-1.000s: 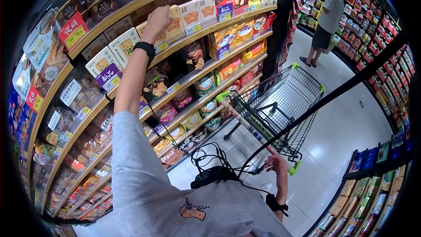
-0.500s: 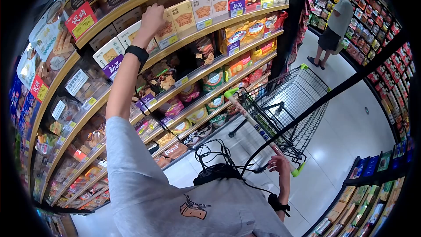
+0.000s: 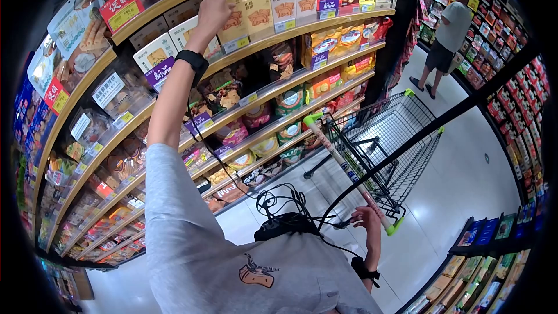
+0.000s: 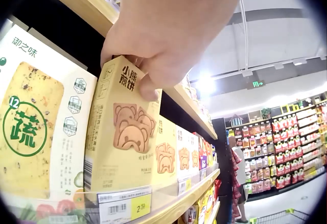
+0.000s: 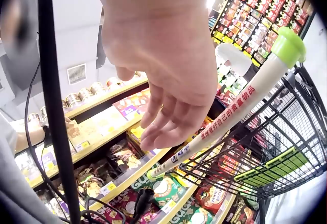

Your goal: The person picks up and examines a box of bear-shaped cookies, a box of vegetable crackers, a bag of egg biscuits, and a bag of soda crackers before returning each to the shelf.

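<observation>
Filling the left side: shelf unit (image 3: 273, 39), wood-edged tiers curving in the head view, packed with boxes and bags.
Far rack: display wall (image 3: 511, 52) across the aisle, rows of mostly red packets.
Cart: black wire basket (image 3: 419, 166) near the shelves, green corner caps; pale handle (image 5: 225, 117) with red lettering.
Aisle figure: person (image 3: 450, 29) standing well apart, light top, dark shorts.
Sleeve: grey (image 3: 186, 192), the left arm stretched up to the boxed row.
White box: carton (image 4: 36, 117) with a green ring print, just left of the held one.
Yellow box: bear faces on front (image 4: 120, 127); in its shelf row, near upright, a like yellow carton (image 4: 166, 155) to its right. Foot partly hidden by the price label (image 4: 124, 207); cannot tell if it is lifted.
Left hand (image 4: 163, 35): over the yellow box, pinching its top, thumb at the front; other fingertips hidden.
Right hand (image 5: 168, 91): fingers loosely bent, grasping nothing, just beside the handle; contact cannot be told.
Wristbands: black, left (image 3: 192, 64) and right (image 3: 365, 270).
</observation>
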Motion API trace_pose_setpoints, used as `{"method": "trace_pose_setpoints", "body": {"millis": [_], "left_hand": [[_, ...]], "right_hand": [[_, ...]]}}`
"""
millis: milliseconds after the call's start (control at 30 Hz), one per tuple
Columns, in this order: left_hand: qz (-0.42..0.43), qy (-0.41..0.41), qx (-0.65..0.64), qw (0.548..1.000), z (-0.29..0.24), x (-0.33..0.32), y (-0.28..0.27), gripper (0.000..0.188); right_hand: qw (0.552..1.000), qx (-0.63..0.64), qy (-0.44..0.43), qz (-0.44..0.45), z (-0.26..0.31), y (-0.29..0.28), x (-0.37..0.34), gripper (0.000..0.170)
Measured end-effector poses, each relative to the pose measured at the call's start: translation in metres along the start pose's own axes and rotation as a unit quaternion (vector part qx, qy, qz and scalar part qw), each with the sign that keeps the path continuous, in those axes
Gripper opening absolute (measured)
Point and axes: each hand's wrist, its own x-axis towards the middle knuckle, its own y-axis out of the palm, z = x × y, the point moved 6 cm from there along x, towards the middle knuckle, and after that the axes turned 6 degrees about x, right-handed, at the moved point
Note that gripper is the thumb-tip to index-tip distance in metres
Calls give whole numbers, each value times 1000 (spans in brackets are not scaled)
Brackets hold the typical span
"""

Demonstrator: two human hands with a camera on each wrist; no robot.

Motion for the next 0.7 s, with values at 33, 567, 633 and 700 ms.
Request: {"method": "trace_pose_setpoints", "body": {"millis": [33,567,633,700], "left_hand": [[1,0,-1,1000,-1,-2,1,35],[86,62,144,984,-6,-25,24,54],[40,93,126,987,0,-28,13,50],[69,66,133,986,16,-33,0,48]], "right_hand": [[1000,0,3,-4,-1,0,-3,54],[999,-21,2,-43,7,-22,1,51],[996,-33,-23,-80,20,-32,2,51],[991,-8,-56,-121,27,-47,5,46]]}}
